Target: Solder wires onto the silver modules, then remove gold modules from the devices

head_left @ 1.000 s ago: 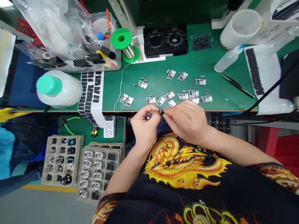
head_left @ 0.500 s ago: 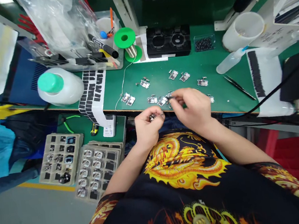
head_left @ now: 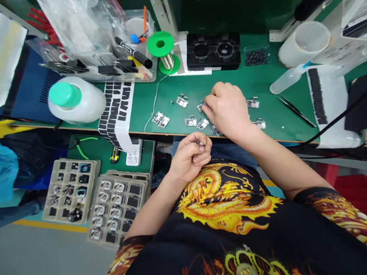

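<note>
In what looked like a sorting-or-placing step calling next for a light touch, the right hand [head_left: 207, 106] narrowed at a silvery module [head_left: 200, 107] behind the near edge of the tabletop [head_left: 257, 80], grip unclear, while before that edge the left hand [head_left: 190, 155] curled around small metal parts [head_left: 199, 143].

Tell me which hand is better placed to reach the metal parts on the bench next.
Likely your right hand: it's over the green bench, at a metal part. Your left hand is nearer your body, curled around small pieces.
</note>
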A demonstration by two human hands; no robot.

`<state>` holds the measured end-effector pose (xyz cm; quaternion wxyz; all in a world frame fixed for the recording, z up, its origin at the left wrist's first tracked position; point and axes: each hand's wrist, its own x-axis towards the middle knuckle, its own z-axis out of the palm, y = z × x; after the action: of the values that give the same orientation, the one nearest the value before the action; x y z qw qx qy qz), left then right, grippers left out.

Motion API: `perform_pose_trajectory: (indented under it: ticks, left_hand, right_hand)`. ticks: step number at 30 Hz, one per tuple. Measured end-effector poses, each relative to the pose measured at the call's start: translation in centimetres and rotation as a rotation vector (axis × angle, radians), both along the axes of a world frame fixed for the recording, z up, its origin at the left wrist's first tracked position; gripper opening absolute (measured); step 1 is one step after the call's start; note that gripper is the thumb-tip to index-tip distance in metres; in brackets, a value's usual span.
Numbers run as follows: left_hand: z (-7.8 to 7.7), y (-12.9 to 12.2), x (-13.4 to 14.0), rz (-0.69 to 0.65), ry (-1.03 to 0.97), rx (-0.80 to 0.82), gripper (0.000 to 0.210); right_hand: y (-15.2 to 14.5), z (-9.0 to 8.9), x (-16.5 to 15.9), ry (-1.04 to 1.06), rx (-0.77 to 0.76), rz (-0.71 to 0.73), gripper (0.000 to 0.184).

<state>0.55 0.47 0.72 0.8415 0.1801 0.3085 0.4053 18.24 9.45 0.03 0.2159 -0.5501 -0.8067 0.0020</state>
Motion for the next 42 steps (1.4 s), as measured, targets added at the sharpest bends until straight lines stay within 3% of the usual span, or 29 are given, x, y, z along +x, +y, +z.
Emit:
perform_pose_trajectory:
  ticks: [7,11,15,19,23,26,31,38,42]
  left_hand:
    - [-0.2,0.5,0.3,0.008,-0.004,-0.015,0.019]
    - [0.0,0.4,0.4,0.027,-0.029,-0.003,0.021]
    - [0.1,0.4,0.1,0.047,-0.045,0.001,0.019]
    - [0.1,0.5,-0.4,0.037,-0.03,-0.039,0.041]
    - [0.1,0.5,-0.7,0.01,-0.023,-0.032,0.032]
    - [0.2,0.6,-0.9,0.042,0.013,-0.006,0.024]
    - [0.4,0.6,-1.5,0.126,0.104,0.038,0.025]
    - [1.3,0.2,-3.0,0.276,0.219,0.154,0.035]
    - [1.4,0.4,-3.2,0.361,0.347,0.186,0.028]
  right_hand:
    - [0.8,1.1,-0.9,0.053,-0.003,0.039,0.03]
    - [2.0,1.5,-3.0,0.002,-0.06,0.092,0.021]
    - [3.3,0.6,-4.4,0.072,-0.029,0.129,0.019]
    - [4.1,-0.4,-4.8,0.127,0.037,0.183,0.017]
    - [4.2,-0.2,-4.7,0.123,-0.009,0.133,0.009]
    - [3.9,0.4,-4.7,0.115,0.003,0.19,0.002]
    - [3.0,1.8,-4.6,0.134,-0.066,0.264,0.008]
    - [-1.4,4.7,-1.8,0.518,-0.206,0.207,0.01]
    - [-4.0,5.3,0.0,0.456,-0.285,0.229,0.012]
